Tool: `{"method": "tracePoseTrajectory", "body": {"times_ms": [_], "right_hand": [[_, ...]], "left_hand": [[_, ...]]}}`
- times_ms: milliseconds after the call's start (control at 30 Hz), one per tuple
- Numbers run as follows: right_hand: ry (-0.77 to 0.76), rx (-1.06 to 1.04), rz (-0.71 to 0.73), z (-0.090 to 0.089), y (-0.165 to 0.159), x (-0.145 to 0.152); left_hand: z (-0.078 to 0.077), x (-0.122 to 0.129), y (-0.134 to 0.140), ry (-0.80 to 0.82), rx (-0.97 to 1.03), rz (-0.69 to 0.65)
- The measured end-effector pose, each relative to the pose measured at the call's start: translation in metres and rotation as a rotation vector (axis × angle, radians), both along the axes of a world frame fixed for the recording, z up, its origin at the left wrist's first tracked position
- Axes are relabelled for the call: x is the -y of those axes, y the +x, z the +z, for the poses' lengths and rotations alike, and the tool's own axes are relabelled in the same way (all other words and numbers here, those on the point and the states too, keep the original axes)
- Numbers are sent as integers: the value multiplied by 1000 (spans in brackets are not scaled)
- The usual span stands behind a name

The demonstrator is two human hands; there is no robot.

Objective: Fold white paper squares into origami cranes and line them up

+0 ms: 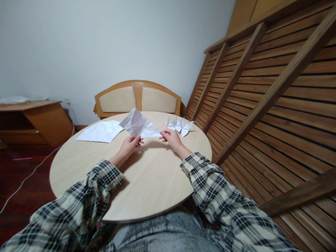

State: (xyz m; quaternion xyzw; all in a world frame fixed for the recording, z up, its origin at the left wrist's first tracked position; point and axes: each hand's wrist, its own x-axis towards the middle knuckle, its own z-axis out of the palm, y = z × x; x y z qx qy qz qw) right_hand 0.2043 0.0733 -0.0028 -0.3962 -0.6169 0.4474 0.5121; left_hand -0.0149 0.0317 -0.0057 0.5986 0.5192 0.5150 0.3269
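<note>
A creased sheet of white paper [140, 122] is held up above the round table between my two hands. My left hand [130, 144] pinches its lower edge toward the left, fingers closed. At the sheet's right corner, my right hand [172, 138] grips it between thumb and fingers. Just beyond the right hand stand several folded white paper cranes [178, 125], close together. On the left of the table lies more white paper [101, 131], flat and slightly creased; the held sheet's left corner overhangs its edge in this view.
The pale round table [152, 182] reaches close to my lap. A wooden headboard with cream panels [138, 98] stands behind it, against the wall. Slatted wood [262, 105] leans along the right. A wooden desk [39, 119] and a white cable [34, 171] are at the left.
</note>
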Motion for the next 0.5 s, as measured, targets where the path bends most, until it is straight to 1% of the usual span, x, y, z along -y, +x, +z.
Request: {"method": "tracePoseTrajectory", "body": {"times_ms": [167,367,500], "right_hand": [[-4,-39,-11,-2,1,-3],[94,34,-101,-5,4,-8],[127,64,-125,-5,4,-7]], "left_hand": [[0,0,-1,7,23,23],[3,3,-1,33,14,-9],[5,4,-2,34,-8,6]]}}
